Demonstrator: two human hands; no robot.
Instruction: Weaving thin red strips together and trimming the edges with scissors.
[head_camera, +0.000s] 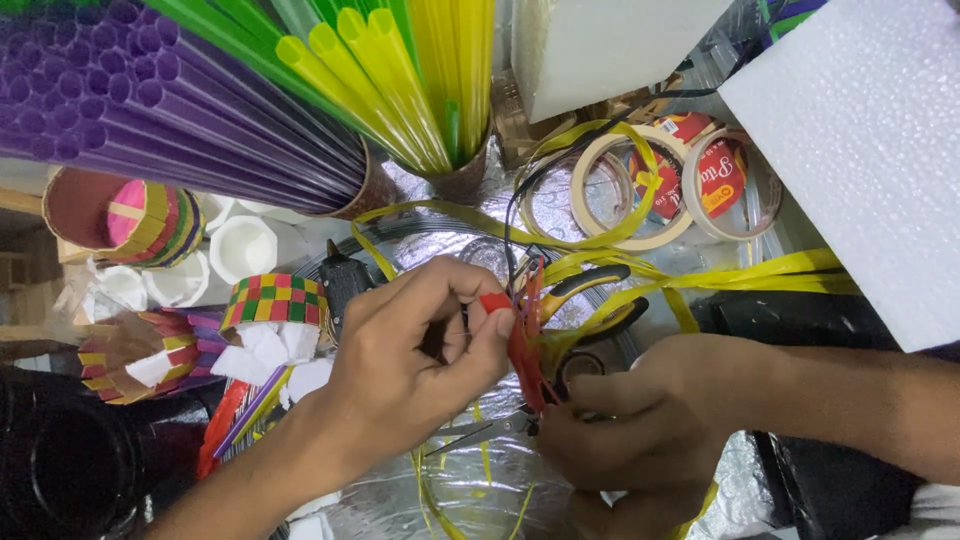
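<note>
A bundle of narrow red plastic strips (522, 345) stands roughly upright at the middle of the view, held between both hands over a surface covered in crinkled silver foil (400, 495). The left hand (415, 350) pinches the top of the bundle, thumb and forefinger closed narrowly on a short red end, with the other fingers curled loosely behind. The right hand (625, 430) is closed around the bundle's lower end, fingers folded in tight (what else it may grip beneath is hidden by the knuckles). The strips look glossy and flat, pressed together side by side, with a few thin dark strands running up from their top.

Just right of the bundle, long yellow plastic ribbon strips (700, 280) loop and trail outward across the foil. Above the bundle lie rolls of beige masking tape (620, 190) and a tape roll with a red printed core (725, 180). Just below the bundle, between the two hands, grey metal scissor blades (480, 432) rest on the foil. To the left of the bundle sits a small woven cup of green, yellow and red strips (275, 300), and further left another woven piece in orange and purple (130, 355). Far above and left of the bundle stand tall holders of purple tubes (150, 100) and yellow-green tubes (400, 70). A white foam block (860, 150) lies above and to the right.
</note>
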